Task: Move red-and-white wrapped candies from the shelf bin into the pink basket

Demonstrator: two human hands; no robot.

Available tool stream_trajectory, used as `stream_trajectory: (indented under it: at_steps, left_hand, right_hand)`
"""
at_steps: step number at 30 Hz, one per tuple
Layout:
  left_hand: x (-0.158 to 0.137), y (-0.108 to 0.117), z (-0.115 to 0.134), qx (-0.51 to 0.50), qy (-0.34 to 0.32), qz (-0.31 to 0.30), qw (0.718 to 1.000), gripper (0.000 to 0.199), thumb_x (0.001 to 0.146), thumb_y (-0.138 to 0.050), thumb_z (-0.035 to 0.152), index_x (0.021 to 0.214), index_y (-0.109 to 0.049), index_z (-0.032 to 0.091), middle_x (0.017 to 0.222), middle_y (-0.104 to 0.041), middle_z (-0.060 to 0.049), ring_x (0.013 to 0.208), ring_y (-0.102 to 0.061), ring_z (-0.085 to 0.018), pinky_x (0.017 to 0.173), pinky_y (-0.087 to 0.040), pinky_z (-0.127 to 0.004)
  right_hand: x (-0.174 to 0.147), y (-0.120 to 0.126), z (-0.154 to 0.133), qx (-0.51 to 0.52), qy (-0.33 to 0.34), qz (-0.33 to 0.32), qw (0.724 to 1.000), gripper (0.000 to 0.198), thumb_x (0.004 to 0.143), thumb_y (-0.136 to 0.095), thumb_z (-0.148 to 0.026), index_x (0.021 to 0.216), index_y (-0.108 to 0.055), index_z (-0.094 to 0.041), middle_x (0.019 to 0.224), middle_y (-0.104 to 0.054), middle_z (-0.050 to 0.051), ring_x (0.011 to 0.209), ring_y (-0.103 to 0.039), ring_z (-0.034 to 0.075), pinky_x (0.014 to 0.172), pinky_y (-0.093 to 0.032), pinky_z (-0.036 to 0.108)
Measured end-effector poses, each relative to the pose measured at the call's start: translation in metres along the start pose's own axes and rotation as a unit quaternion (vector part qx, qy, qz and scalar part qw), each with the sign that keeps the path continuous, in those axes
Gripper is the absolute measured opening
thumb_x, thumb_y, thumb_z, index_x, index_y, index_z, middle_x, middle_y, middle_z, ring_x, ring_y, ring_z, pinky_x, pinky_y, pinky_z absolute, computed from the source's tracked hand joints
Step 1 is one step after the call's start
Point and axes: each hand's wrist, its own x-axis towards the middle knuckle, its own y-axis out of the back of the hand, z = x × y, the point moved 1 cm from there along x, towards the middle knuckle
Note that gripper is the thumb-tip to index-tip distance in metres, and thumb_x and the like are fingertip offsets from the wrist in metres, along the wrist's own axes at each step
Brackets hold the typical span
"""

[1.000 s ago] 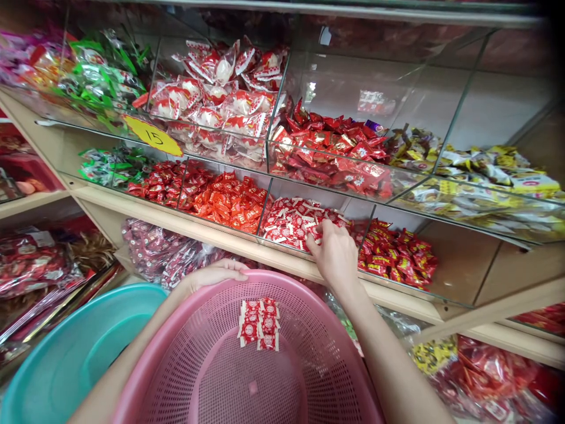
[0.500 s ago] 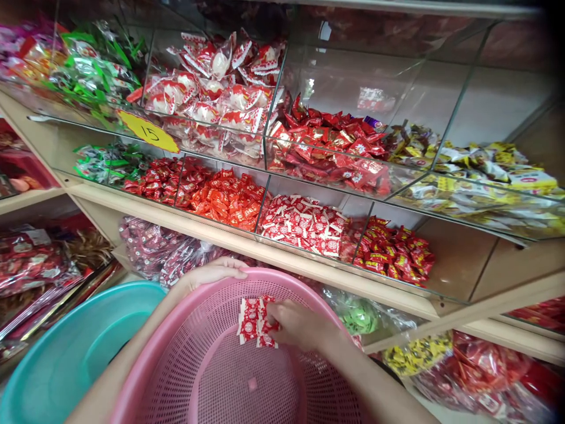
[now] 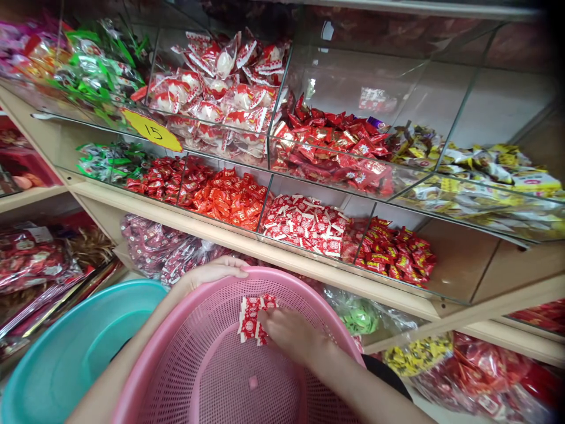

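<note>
My left hand (image 3: 214,274) is closed over the far left rim of a pink mesh basket (image 3: 260,288), its fingers on the outside and top edge. Inside the basket, my right hand (image 3: 289,333) is curled against several red-and-white wrapped candies (image 3: 251,315) near the far wall. Its fingertips are hidden behind the knuckles and seem to pinch the lower right packets. The candies lie side by side in a small cluster, partly covered by the hand. A small pale square mark shows on the basket's bottom.
A teal basin (image 3: 48,359) stands to the left. Ahead, clear shelf bins hold matching red-and-white candies (image 3: 304,224), orange-red candies (image 3: 233,197) and large red-and-white packets (image 3: 212,106). A yellow tag (image 3: 152,131) reads 15. Bagged candies (image 3: 417,353) lie low on the right.
My right hand has shifted slightly left and covers more of the lower right candies. My left hand keeps the same hold on the rim.
</note>
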Motion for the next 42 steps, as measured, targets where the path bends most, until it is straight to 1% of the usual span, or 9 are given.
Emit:
stream_trajectory:
  at_steps: [3, 9, 16, 23, 26, 31, 34, 39, 42]
  left_hand:
    - [0.001, 0.001, -0.002, 0.004, -0.008, -0.006, 1.000, 0.029, 0.068, -0.071, 0.034, 0.094, -0.071, 0.021, 0.087, -0.068, -0.005, 0.075, -0.059, -0.017, 0.072, -0.046, -0.027]
    - [0.002, 0.001, -0.004, 0.007, -0.006, -0.011, 1.000, 0.031, 0.068, -0.071, 0.035, 0.096, -0.071, 0.022, 0.087, -0.069, -0.005, 0.076, -0.060, -0.017, 0.072, -0.046, -0.026]
    - [0.003, 0.002, -0.005, 0.002, -0.011, -0.013, 1.000, 0.029, 0.068, -0.071, 0.036, 0.093, -0.071, 0.022, 0.085, -0.068, -0.005, 0.073, -0.059, -0.017, 0.069, -0.046, -0.026]
    - [-0.001, -0.001, 0.002, -0.020, 0.001, -0.028, 0.999, 0.031, 0.066, -0.072, 0.034, 0.092, -0.070, 0.018, 0.086, -0.068, -0.006, 0.074, -0.060, -0.019, 0.071, -0.046, -0.029]
    - [-0.003, -0.005, 0.005, -0.018, 0.002, -0.016, 1.000, 0.027, 0.064, -0.073, 0.033, 0.086, -0.070, 0.017, 0.085, -0.068, -0.006, 0.074, -0.059, -0.019, 0.071, -0.045, -0.029]
    - [-0.001, -0.004, 0.002, -0.029, 0.008, 0.035, 0.999, 0.026, 0.058, -0.076, 0.029, 0.082, -0.068, 0.019, 0.085, -0.067, -0.003, 0.076, -0.058, -0.019, 0.073, -0.044, -0.030]
    - [0.001, -0.002, -0.002, -0.035, 0.008, 0.033, 0.999, 0.027, 0.058, -0.075, 0.027, 0.082, -0.068, 0.019, 0.087, -0.067, -0.003, 0.079, -0.058, -0.020, 0.075, -0.044, -0.030]
    - [0.000, -0.002, 0.000, -0.038, 0.007, 0.028, 0.999, 0.024, 0.058, -0.074, 0.027, 0.081, -0.069, 0.019, 0.089, -0.067, -0.003, 0.081, -0.058, -0.020, 0.078, -0.043, -0.030]
    - [0.000, -0.002, 0.000, -0.029, 0.007, 0.040, 0.999, 0.023, 0.059, -0.074, 0.027, 0.081, -0.069, 0.020, 0.089, -0.067, -0.003, 0.081, -0.057, -0.019, 0.078, -0.043, -0.029]
  right_hand:
    - [-0.002, 0.002, 0.000, -0.002, 0.000, 0.007, 1.000, 0.022, 0.080, -0.053, -0.008, 0.102, -0.057, -0.007, 0.092, -0.067, 0.011, 0.086, -0.063, 0.021, 0.072, -0.049, 0.030]
    - [-0.004, 0.002, 0.000, -0.021, -0.020, -0.005, 1.000, 0.020, 0.082, -0.050, -0.006, 0.099, -0.060, -0.010, 0.096, -0.066, 0.010, 0.087, -0.063, 0.019, 0.074, -0.050, 0.030]
    - [0.001, 0.002, -0.005, -0.040, -0.050, -0.028, 0.998, 0.025, 0.087, -0.041, -0.005, 0.102, -0.060, -0.011, 0.102, -0.064, 0.010, 0.081, -0.064, 0.019, 0.066, -0.051, 0.031]
    - [0.003, -0.001, -0.004, -0.058, -0.046, 0.011, 0.997, 0.021, 0.086, -0.046, -0.004, 0.098, -0.061, -0.011, 0.101, -0.065, 0.011, 0.081, -0.063, 0.017, 0.065, -0.050, 0.028]
    - [0.003, -0.002, -0.003, -0.077, -0.046, -0.001, 0.996, 0.020, 0.086, -0.047, -0.007, 0.100, -0.060, -0.011, 0.099, -0.065, 0.010, 0.081, -0.063, 0.019, 0.065, -0.051, 0.030]
    - [0.004, -0.002, -0.006, -0.089, -0.044, -0.007, 0.995, 0.017, 0.085, -0.053, -0.014, 0.100, -0.061, -0.011, 0.094, -0.066, 0.009, 0.084, -0.063, 0.020, 0.067, -0.052, 0.032]
    - [0.004, -0.006, -0.009, -0.096, -0.044, -0.020, 0.994, 0.023, 0.083, -0.057, -0.019, 0.104, -0.060, -0.010, 0.096, -0.066, 0.009, 0.085, -0.063, 0.020, 0.066, -0.052, 0.032]
    - [0.006, -0.013, -0.009, -0.098, -0.039, -0.012, 0.994, 0.018, 0.084, -0.052, -0.011, 0.099, -0.062, -0.010, 0.092, -0.066, 0.010, 0.081, -0.064, 0.019, 0.062, -0.051, 0.031]
    - [0.007, -0.014, -0.008, -0.093, -0.033, -0.003, 0.995, 0.019, 0.084, -0.049, -0.008, 0.099, -0.062, -0.008, 0.089, -0.066, 0.011, 0.079, -0.064, 0.020, 0.059, -0.051, 0.031]
